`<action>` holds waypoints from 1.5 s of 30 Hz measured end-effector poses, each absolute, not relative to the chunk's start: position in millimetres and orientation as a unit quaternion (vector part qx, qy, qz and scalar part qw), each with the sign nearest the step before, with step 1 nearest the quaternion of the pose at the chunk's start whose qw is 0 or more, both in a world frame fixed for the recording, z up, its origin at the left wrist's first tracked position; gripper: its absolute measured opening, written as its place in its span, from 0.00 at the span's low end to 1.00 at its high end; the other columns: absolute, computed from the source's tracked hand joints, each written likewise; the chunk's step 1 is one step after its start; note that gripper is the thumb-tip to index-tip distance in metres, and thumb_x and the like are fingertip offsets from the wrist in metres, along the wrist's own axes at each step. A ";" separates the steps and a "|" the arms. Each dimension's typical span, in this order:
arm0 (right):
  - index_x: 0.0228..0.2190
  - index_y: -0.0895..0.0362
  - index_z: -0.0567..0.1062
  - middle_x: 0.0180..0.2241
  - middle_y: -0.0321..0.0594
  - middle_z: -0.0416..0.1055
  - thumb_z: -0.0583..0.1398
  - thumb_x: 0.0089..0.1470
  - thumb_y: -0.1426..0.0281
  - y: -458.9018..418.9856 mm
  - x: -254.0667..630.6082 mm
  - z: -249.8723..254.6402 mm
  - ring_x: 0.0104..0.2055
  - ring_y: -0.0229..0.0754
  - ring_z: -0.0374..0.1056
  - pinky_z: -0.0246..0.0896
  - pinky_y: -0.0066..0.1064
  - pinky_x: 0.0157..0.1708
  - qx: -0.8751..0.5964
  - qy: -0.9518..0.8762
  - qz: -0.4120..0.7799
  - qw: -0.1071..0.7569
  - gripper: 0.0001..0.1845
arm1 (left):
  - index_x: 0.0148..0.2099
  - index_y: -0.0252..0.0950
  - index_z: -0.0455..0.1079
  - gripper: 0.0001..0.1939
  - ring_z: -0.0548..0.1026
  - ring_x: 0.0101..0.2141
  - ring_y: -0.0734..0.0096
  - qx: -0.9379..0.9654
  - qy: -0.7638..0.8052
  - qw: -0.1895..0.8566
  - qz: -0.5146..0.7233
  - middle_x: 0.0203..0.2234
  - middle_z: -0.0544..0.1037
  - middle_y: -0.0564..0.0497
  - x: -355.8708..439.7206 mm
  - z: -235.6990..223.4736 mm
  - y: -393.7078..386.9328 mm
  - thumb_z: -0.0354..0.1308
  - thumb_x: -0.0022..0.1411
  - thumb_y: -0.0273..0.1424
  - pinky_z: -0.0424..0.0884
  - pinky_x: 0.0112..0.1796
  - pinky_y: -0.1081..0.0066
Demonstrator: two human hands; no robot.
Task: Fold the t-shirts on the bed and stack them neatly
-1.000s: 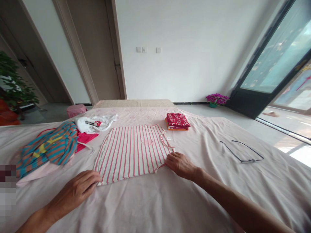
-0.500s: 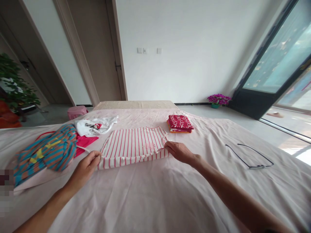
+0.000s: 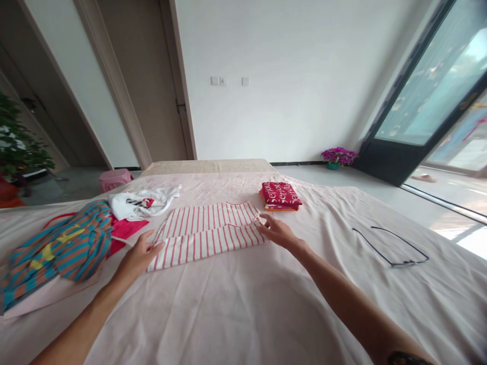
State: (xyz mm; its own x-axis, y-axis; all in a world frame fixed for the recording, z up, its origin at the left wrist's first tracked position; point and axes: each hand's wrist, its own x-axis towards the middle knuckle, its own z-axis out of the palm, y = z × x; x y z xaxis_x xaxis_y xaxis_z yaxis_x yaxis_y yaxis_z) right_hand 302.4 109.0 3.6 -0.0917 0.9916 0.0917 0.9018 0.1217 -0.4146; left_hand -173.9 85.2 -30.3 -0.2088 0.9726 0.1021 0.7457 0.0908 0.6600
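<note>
A white top with red stripes (image 3: 207,232) lies on the pink bedsheet (image 3: 243,304), its near half folded up over the far half. My left hand (image 3: 139,253) rests at the top's left end, fingers stretched out over the folded edge. At the right end my right hand (image 3: 274,230) lies with fingers spread, touching the fabric near the shoulder strap.
A striped teal and brown garment (image 3: 61,246), a pink one (image 3: 124,228) and a white one (image 3: 142,200) lie heaped at the left. A folded red stack (image 3: 279,195) sits behind the top. A wire hanger (image 3: 391,246) lies to the right. A doorway, potted flowers (image 3: 338,156) and a glass door stand beyond.
Both hands carried the striped top's near edge away from me and laid it over the far half, folding it. The fingers then let go and flattened.
</note>
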 end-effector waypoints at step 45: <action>0.67 0.55 0.57 0.68 0.47 0.52 0.49 0.67 0.57 66.3 265.4 -47.3 0.70 0.53 0.48 0.41 0.49 0.68 -0.543 -0.828 -0.055 0.131 0.31 | 0.72 0.51 0.49 0.31 0.54 0.67 0.59 0.881 0.461 -0.048 0.096 0.69 0.56 0.49 -127.6 -49.4 57.0 0.45 0.69 0.48 0.53 0.64 0.55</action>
State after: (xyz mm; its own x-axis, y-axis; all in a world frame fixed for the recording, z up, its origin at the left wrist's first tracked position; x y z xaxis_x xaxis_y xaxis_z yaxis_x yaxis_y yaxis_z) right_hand 265.4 66.3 -47.3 -0.3759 0.8841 0.2774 0.9132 0.4044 -0.0513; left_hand -127.6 57.0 -49.4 0.5571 0.8025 0.2137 0.8210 -0.5710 0.0040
